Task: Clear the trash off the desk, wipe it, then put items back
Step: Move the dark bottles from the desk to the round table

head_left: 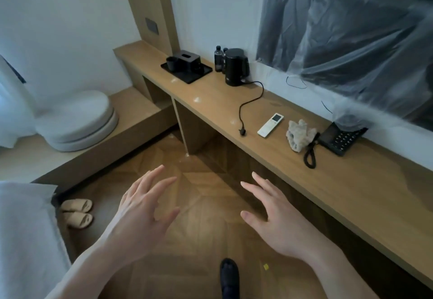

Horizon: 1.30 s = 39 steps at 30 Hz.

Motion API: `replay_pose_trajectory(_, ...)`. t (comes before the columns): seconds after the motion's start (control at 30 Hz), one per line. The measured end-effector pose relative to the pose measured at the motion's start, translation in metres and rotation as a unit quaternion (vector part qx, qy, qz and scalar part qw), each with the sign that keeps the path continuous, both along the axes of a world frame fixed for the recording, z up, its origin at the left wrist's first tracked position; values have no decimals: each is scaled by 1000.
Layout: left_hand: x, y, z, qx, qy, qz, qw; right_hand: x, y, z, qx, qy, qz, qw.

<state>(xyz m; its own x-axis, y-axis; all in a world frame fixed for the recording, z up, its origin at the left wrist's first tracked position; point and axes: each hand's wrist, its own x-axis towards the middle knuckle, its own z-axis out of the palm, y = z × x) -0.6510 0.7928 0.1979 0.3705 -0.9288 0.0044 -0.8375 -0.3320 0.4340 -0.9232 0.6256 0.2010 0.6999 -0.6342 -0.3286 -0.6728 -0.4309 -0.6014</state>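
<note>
- Left hand [143,207] and right hand [269,214] hovered over the wood floor [199,205], fingers spread, holding nothing.
- Desk [328,181] ran along the wall at right.
- On it, far to near: black tray [206,71], 2 bottles [218,58], kettle [235,66], white remote [270,124], crumpled cloth [298,134], telephone [339,138].
- White scraps [196,99] lay near the desk's front edge.
</note>
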Motion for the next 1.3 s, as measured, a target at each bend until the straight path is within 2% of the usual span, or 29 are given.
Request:
replay_pose_trajectory(0.13,32,-52,10,-8,-4,33,999,40,-61,14,-12,2,16,1000)
replay_pose_trajectory(0.37,73,-89,-7,18,32,59,998,108,-120,26,-12,14,58,998)
replay_pose_trajectory(0.6,169,-117,-6,11,45,85,995,189,-162,21,-19,35,64,997)
replay_pose_trajectory(0.87,309,-156,1,-2,42,92,995,330,-201,34,-21,32,61,997)
replay_pose_trajectory(1.07,405,-190,5,13,32,55,998,403,-221,45,-33,32,32,998)
replay_pose_trajectory(1.3,452,-258,16,31,42,7,999,428,-258,37,-14,54,-23,998)
